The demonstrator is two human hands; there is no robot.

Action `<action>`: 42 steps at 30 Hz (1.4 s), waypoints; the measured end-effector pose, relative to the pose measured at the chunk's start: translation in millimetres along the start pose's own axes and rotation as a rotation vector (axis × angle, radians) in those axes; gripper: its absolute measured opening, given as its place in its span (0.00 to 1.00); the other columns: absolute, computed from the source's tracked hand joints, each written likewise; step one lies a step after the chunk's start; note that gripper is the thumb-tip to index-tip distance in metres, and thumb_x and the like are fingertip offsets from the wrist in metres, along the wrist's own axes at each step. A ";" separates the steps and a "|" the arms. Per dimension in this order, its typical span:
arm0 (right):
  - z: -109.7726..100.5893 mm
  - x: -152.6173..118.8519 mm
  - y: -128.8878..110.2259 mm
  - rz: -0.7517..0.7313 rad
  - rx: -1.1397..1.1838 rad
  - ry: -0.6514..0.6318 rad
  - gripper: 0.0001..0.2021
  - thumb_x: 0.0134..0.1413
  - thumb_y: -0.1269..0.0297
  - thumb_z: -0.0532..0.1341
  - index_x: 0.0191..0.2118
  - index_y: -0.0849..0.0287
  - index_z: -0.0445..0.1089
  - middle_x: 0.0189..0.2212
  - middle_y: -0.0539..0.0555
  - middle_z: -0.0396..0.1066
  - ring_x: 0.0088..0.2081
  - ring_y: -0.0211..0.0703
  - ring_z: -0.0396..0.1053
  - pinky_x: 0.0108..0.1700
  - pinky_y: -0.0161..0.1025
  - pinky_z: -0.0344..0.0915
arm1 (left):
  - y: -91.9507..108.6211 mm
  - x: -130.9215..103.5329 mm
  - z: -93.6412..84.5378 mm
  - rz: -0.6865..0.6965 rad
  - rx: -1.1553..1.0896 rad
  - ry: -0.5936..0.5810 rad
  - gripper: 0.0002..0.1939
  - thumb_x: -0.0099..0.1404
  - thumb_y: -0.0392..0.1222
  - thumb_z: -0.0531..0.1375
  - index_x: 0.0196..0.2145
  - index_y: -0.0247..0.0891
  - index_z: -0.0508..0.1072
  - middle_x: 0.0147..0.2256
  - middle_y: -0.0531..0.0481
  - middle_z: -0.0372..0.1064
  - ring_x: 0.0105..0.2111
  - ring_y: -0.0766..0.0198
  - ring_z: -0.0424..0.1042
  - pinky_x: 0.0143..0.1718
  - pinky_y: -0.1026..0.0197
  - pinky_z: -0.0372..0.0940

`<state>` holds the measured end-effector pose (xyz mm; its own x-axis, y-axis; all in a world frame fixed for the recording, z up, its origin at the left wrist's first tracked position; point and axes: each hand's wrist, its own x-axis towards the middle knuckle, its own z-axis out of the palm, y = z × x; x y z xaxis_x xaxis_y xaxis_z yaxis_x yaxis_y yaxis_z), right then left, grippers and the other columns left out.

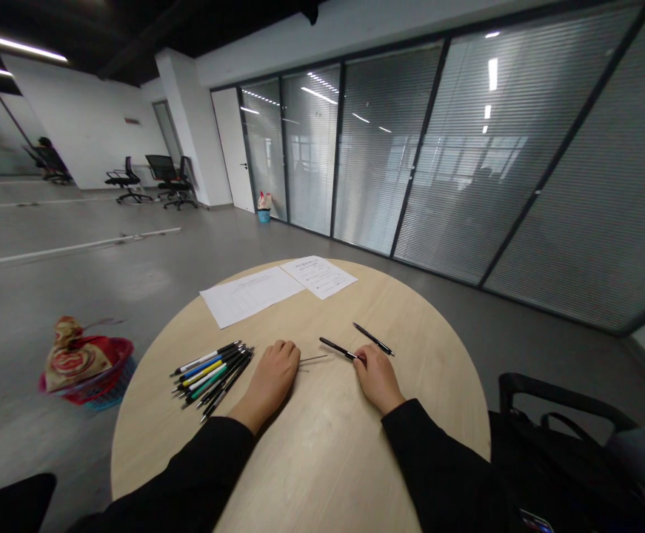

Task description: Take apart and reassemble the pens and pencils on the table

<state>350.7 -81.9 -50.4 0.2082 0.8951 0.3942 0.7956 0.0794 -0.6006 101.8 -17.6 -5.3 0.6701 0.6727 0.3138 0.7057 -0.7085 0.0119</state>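
Note:
My left hand (275,374) is closed, its fingers curled down near the tabletop. A thin dark stick that looks like a pen refill (315,358) juts out from it to the right. In the fingers of my right hand (376,377) is a black pen (336,346), its free end pointing left toward the refill. Just beyond that hand, a second black pen (374,338) lies on the table. Left of my left hand sits a loose pile of pens (211,374) in white, blue, yellow, green and black.
Two printed sheets (252,295) lie at the far side of the round wooden table (411,311). On the floor at left stands a basket (116,377) with a paper bag in it. A black chair (549,400) is close to the table's right edge.

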 end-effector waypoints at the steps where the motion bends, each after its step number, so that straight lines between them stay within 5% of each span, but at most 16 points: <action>1: 0.1 0.5 0.5 0.008 0.018 0.013 0.05 0.56 0.72 0.57 0.34 0.58 0.71 0.36 0.57 0.72 0.41 0.49 0.70 0.46 0.43 0.65 | -0.7 -0.4 0.4 -0.008 -0.009 0.010 0.13 0.68 0.27 0.49 0.35 0.36 0.71 0.39 0.38 0.69 0.40 0.48 0.64 0.42 0.48 0.62; 12: -2.3 2.1 -1.0 0.138 0.322 0.073 0.09 0.59 0.63 0.54 0.38 0.58 0.69 0.34 0.55 0.75 0.38 0.48 0.72 0.44 0.42 0.66 | -12.6 -12.1 -1.1 -0.282 -0.431 0.290 0.10 0.70 0.43 0.52 0.41 0.38 0.71 0.37 0.44 0.73 0.39 0.54 0.71 0.42 0.53 0.67; 42: -6.2 3.1 -3.2 0.068 0.370 0.024 0.07 0.58 0.64 0.54 0.37 0.57 0.68 0.33 0.53 0.72 0.37 0.48 0.69 0.42 0.41 0.63 | -20.9 -13.2 4.9 -0.252 -0.470 0.317 0.08 0.66 0.39 0.54 0.37 0.39 0.74 0.36 0.45 0.73 0.39 0.53 0.71 0.44 0.51 0.66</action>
<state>352.3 -82.0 -42.9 0.2708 0.8935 0.3583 0.5213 0.1768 -0.8349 79.3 -10.7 -14.3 0.3444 0.7866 0.5126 0.6078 -0.6029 0.5168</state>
